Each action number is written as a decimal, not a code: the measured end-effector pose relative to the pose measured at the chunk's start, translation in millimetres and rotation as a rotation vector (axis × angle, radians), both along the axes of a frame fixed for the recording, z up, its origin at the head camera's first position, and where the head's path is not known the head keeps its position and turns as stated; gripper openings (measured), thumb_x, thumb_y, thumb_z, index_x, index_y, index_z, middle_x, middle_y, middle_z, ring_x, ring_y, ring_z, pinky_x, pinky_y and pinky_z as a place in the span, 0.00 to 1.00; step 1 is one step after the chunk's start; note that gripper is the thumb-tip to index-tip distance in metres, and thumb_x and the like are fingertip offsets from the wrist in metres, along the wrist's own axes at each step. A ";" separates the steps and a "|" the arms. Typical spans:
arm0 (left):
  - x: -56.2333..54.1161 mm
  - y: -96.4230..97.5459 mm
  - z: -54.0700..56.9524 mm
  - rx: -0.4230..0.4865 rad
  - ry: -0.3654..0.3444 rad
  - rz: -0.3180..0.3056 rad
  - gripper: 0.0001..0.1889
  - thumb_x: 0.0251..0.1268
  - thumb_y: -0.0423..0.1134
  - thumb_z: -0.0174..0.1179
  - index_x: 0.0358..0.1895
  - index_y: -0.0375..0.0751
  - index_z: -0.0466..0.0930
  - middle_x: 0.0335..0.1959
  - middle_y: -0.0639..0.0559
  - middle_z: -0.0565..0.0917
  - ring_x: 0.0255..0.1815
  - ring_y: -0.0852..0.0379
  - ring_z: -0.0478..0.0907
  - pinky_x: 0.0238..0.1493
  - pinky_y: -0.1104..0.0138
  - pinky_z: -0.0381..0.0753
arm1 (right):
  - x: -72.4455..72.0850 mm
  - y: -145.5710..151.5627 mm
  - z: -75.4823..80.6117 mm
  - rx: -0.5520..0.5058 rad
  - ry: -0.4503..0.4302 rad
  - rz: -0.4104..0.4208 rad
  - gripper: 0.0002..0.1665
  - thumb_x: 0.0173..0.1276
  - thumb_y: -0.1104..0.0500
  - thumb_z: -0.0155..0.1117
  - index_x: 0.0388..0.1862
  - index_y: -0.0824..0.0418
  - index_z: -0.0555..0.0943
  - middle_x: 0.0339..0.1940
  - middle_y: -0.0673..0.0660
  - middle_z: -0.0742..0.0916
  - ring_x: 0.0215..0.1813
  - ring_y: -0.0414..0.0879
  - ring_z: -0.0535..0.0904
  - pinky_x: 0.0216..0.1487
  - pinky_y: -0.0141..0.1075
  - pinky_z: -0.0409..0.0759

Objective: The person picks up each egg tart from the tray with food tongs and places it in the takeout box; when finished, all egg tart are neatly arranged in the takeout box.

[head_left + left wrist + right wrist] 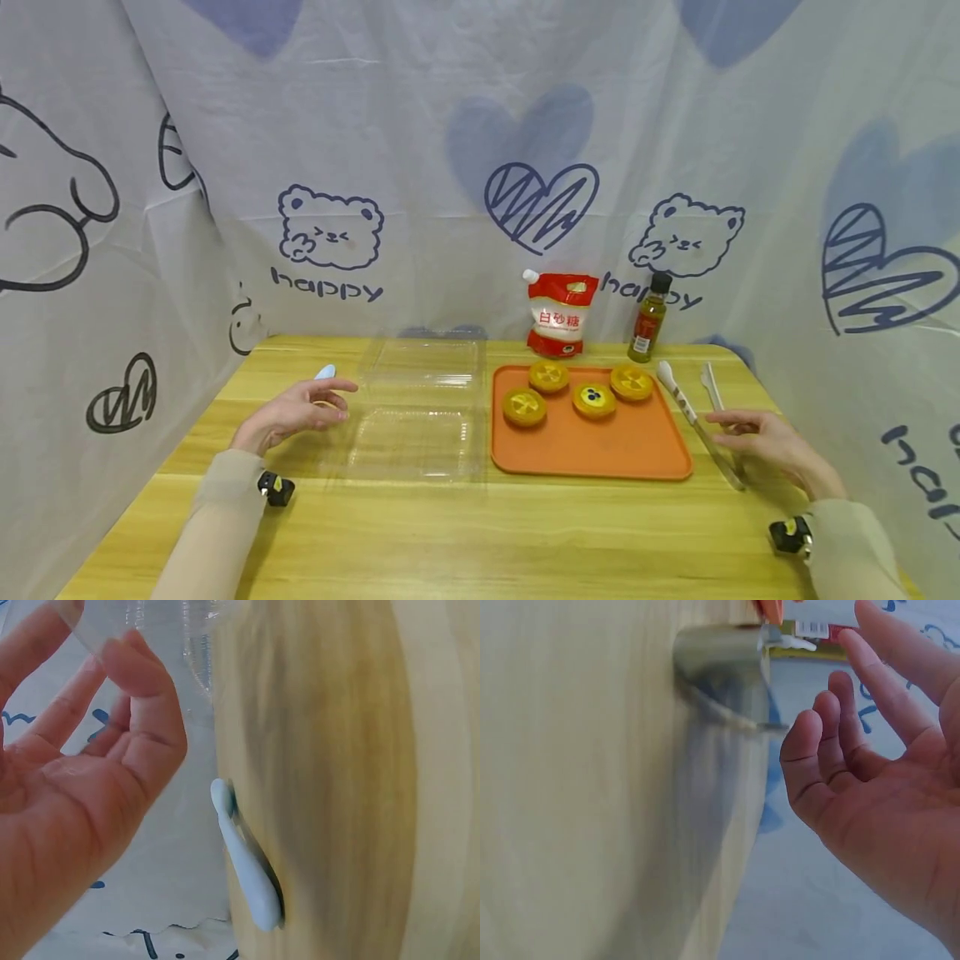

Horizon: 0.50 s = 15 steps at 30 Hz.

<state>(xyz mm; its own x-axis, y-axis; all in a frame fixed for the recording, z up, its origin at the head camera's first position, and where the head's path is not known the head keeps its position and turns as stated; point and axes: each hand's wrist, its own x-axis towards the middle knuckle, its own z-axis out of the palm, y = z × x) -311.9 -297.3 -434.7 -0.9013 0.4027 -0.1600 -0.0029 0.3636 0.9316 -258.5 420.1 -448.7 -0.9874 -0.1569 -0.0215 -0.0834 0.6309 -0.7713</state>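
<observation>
Wooden table [405,542], right hand [776,446] near tongs [684,406], contact unclear

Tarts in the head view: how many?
4, all on the orange tray: the leftmost tart, the tart just beyond it, the dark-dotted tart right of those, the rightmost tart. None appears hidden.

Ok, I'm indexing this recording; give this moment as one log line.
left hand: beside clear plastic two-part container | right hand: near white-tipped silver tongs | orange rectangular tray: four round golden tarts

Red-and-white sugar pouch [558,316], black-capped bottle [648,325], heart-printed cloth [420,150]
</observation>
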 end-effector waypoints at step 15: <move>-4.7 1.7 -2.5 0.016 -0.033 -0.024 0.35 0.63 0.31 0.64 0.72 0.31 0.60 0.41 0.45 0.74 0.30 0.57 0.71 0.32 0.68 0.75 | -7.7 13.9 -14.8 0.017 -0.143 0.028 0.36 0.68 0.53 0.66 0.67 0.73 0.70 0.66 0.79 0.70 0.53 0.50 0.76 0.42 0.35 0.83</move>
<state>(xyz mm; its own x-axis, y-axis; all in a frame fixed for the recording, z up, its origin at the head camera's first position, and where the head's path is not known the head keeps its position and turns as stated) -316.6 -295.6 -437.2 -0.8854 0.4271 -0.1832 -0.0255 0.3491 0.9368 -266.2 434.0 -463.5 -0.9694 -0.1823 -0.1646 0.0090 0.6433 -0.7655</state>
